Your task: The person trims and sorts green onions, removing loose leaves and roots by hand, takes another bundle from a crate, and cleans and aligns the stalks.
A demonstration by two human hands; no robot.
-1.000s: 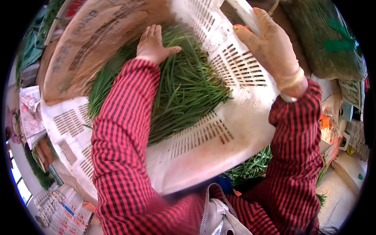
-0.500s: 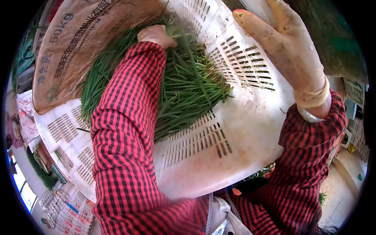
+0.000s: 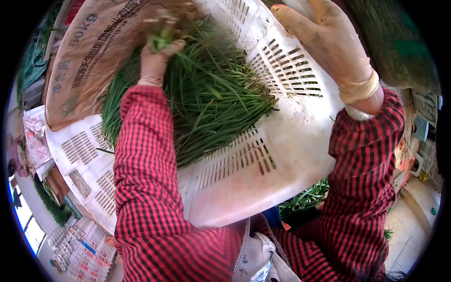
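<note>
Brown sack (image 3: 104, 56) | "50KG" | "净含量" | long Chinese line, partly legible

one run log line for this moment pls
left hand: closed on bunch of greens | right hand: at white crate rim, grip unclear | crate: long greens inside, brown sack along one side

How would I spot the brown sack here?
Find the big white basket. At its upper left in the picture, the brown sack curves up beside the greens. Unlike them and the basket, it bears dark print, including "50KG".
</note>
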